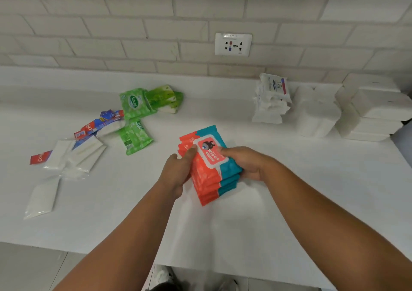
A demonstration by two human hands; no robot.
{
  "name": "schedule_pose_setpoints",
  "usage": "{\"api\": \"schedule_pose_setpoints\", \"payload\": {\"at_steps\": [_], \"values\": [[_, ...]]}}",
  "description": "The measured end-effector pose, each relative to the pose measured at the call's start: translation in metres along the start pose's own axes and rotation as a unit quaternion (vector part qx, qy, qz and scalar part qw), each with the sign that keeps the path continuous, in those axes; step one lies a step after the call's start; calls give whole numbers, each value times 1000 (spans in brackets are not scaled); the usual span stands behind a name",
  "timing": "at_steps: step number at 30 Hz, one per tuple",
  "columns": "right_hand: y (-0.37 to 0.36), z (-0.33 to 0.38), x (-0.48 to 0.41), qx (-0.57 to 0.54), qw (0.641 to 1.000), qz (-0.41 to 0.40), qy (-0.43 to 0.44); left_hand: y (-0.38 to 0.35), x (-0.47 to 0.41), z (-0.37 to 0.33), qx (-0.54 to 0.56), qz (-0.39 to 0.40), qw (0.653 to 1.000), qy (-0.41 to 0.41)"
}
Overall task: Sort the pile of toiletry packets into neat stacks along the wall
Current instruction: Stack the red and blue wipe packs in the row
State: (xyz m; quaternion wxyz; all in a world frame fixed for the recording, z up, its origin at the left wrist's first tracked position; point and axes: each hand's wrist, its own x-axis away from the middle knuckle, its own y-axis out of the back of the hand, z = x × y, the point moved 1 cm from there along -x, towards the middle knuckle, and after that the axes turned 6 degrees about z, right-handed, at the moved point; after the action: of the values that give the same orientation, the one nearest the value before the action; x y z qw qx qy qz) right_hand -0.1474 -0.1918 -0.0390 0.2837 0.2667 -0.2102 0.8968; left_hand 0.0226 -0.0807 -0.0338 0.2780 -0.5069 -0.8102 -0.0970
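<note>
Both hands are on the job; the left hand (pixel 178 170) and the right hand (pixel 245 163) clamp a stack of orange-and-teal wipes packets (pixel 207 178) between them, out in the middle of the white counter (pixel 301 201), well apart from the brick wall (pixel 133 23); the left thumb lies over the top packet's near-left edge, the right fingers curl onto its white flap; the other fingers of both hands are hidden beside or under the stack; the packets' edges fan out unevenly toward the camera, four or five of them, the count hard to be sure of; whether the bottom packet touches the counter, I cannot tell.

Off to the left lies the loose pile; green wipes packets (pixel 136 103), two lying flat and others bunched behind, their number unclear; red-and-blue toothpaste sachets (pixel 98 123) lie crosswise, partly buried under white packets (pixel 85 152), the lettering cut off at "Col"; a clear sachet (pixel 42 199) of something white lies alone, nearest the counter's front edge.

Over on the right, white stacks stand side by side near the wall; the leftmost stack (pixel 270 99) carries a printed label too small to read; the middle stack (pixel 316 112) is washed out, its layers hard to separate; the rightmost stack (pixel 374 108) is cut off by the frame edge; a wall socket (pixel 233 44) sits above; at the bottom edge a shoe (pixel 162 275) peeks out, blurred.
</note>
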Motion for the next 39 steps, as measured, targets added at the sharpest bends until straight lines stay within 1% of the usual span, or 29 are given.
{"api": "schedule_pose_setpoints", "payload": {"at_steps": [2,4,7,9,12,17,23,29,34,39], "values": [[-11,-14,7,-50,998,-25,26,-5,0,0,-26,23,999,-15],[-22,-26,10,-71,994,-55,63,-10,4,2,-35,69,997,-26],[-37,-38,13,-71,981,-107,143,-15,10,12,-26,122,991,-46],[-45,-44,14,-57,974,-135,170,-17,12,19,-15,142,987,-70],[-51,-51,11,-40,972,-157,169,-18,13,26,-20,153,984,-83],[-47,-45,3,-12,973,-176,149,-18,2,24,-33,149,986,-63],[-32,-31,-11,-42,964,-223,139,-31,-28,9,-50,152,986,-53],[-5,0,-32,-57,956,-259,129,-45,-73,-15,-57,164,984,-33],[24,23,-53,-73,948,-267,158,-64,-108,-30,-31,175,983,-43],[55,45,-75,-108,939,-265,189,-84,-147,-51,-30,191,979,-61]]}}
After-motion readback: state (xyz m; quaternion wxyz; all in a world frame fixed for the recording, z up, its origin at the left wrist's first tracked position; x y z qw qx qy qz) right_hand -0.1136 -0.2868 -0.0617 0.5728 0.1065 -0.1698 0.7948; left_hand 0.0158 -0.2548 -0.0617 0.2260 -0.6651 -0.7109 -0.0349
